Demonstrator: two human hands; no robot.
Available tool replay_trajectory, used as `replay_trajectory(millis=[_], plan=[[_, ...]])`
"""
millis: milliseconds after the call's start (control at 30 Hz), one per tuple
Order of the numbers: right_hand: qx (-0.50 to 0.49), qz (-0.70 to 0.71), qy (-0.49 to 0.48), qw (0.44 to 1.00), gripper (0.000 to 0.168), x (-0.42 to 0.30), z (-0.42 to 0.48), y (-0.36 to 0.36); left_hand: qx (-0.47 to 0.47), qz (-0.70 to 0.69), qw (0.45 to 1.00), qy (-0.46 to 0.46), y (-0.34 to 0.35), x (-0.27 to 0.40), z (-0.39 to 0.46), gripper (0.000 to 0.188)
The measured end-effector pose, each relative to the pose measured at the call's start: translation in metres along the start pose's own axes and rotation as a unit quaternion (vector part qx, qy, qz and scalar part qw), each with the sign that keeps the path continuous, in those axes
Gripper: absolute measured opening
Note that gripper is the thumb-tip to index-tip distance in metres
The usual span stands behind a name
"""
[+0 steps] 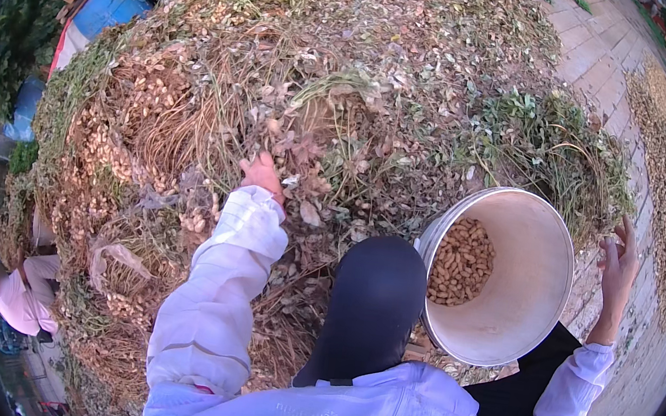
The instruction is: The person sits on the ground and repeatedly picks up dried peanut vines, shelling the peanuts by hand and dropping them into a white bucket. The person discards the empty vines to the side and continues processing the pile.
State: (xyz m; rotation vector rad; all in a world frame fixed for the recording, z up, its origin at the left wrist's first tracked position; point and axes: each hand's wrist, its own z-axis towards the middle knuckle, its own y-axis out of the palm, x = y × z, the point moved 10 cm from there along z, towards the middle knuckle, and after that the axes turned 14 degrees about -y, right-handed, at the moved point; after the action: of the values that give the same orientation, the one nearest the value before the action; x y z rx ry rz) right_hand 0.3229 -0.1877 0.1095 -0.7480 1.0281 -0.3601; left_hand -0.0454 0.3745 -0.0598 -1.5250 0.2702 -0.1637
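My left hand (263, 176) reaches into a large heap of pulled peanut plants (370, 106), its fingers curled around a dried peanut plant (276, 135); the fingertips are partly hidden among leaves and stems. To the right, my right hand (621, 259) is raised with fingers apart and holds nothing. It is beside the green plants at the heap's right edge. Between my knees, a white plastic bucket (511, 280) tilts with its mouth towards me. Loose unshelled peanuts (462, 262) cover its bottom.
Peanuts (663, 186) lie spread over paving (602, 48) at the right. Blue barrels (111, 6) stand beyond the heap at upper left. Another person (29, 295) in a pink top is at the heap's lower left. Thin plastic film (121, 260) lies on the plants.
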Motion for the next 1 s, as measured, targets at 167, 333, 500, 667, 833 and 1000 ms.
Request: replay_trajectory(millis=[167, 333, 500, 667, 833, 1000], plan=[[-0.06, -0.033, -0.051, 0.996, 0.054, -0.021, -0.002, 0.01, -0.052, -0.048, 0.997, -0.027, 0.004, 0.007, -0.028, 0.07], [-0.089, -0.057, -0.121, 0.987, 0.05, -0.03, -0.007, 0.014, -0.008, -0.025, 0.986, 0.164, -0.063, -0.01, -0.108, 0.073], [-0.104, -0.025, -0.137, 0.985, 0.047, -0.041, -0.012, 0.012, 0.106, -0.272, 0.95, -0.111, -0.106, -0.131, -0.112, 0.046], [-0.145, -0.015, -0.204, 0.968, 0.046, -0.069, -0.014, 0.016, 0.011, -0.277, 0.945, -0.174, 0.012, -0.195, -0.079, 0.044], [-0.147, -0.006, -0.215, 0.965, 0.046, -0.068, -0.025, 0.007, 0.188, -0.107, 0.976, -0.026, -0.118, -0.114, -0.101, 0.037], [-0.145, 0.007, -0.207, 0.967, 0.045, -0.068, -0.026, -0.004, -0.037, -0.511, 0.856, -0.065, -0.144, -0.136, -0.075, 0.029]])
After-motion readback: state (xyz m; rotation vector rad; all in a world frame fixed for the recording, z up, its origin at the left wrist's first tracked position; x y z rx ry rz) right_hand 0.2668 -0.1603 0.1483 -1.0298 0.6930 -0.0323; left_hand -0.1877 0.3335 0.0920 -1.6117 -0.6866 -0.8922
